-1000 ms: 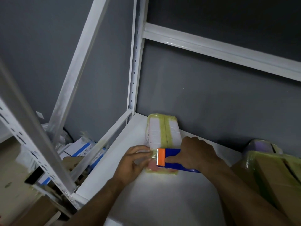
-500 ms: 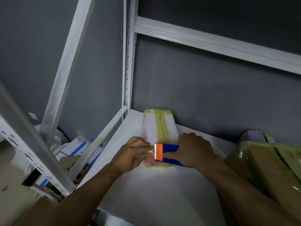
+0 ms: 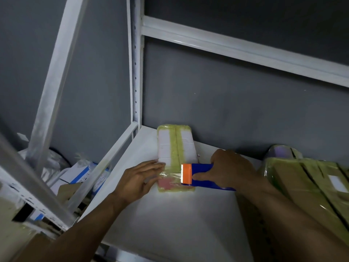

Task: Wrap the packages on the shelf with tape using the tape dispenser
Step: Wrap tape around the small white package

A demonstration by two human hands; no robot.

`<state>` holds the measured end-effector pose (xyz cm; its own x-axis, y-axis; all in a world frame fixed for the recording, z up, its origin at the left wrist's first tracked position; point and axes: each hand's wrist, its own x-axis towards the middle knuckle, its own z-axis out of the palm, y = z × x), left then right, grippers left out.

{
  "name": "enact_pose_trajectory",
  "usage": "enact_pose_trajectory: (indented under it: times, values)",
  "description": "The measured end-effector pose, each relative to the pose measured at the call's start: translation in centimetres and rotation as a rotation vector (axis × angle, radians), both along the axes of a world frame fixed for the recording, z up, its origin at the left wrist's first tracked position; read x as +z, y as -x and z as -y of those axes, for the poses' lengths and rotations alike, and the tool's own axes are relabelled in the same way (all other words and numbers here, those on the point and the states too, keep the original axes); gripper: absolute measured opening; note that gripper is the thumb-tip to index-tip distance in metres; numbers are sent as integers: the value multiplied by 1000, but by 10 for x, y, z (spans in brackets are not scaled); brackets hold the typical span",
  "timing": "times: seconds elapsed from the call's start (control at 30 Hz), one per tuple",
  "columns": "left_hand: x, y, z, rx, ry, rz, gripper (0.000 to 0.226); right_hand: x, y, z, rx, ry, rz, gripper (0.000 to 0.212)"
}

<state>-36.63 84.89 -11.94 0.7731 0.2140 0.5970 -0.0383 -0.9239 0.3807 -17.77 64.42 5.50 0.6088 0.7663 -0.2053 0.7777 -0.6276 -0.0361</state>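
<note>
The right hand (image 3: 231, 168) grips the tape dispenser (image 3: 201, 168), fingers curled over its top and the thumb lying along its near side. The dispenser has a smooth blue plastic body, and ahead of the grip an orange guard carries a toothed metal edge. From that edge a glossy, wrinkled strip of clear tape (image 3: 171, 175) runs across the near end of the package (image 3: 168, 146) to the left hand (image 3: 139, 178). The left hand lies flat, fingers straight and together, with its fingertips pressing the tape end down at the package's left edge.

The package is a flat white oblong with rounded corners, banded lengthwise and round its edges in yellow-green tape. A pinkish patch shows under the clear strip. It lies flat just beyond and under the dispenser's nose, and its far end reaches the grey wall (image 3: 226, 110).

It rests on a matte white shelf (image 3: 170, 224) of a white metal rack with a perforated upright (image 3: 136, 72). To the right of the gripping hand sit brown cardboard boxes (image 3: 311, 186) under shiny greenish tape. Past the left hand, below shelf level, lie blue-and-white cartons (image 3: 81, 173).
</note>
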Motion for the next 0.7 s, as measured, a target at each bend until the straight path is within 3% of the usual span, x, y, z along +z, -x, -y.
enact_pose_trajectory:
  times: [0.2,0.37,0.47,0.7]
  values:
    - [3,-5,12,-43,200,-103,55,-2,-9,-4,-4,27,62,70]
    - [6,-4,19,-5,40,-140,59,-13,-16,-7,-30,32,9,70]
    - [9,-10,20,34,66,-136,43,-17,-21,-6,-28,42,11,72]
    - [18,-33,23,-19,182,-120,36,-34,-30,-8,-76,28,-36,73]
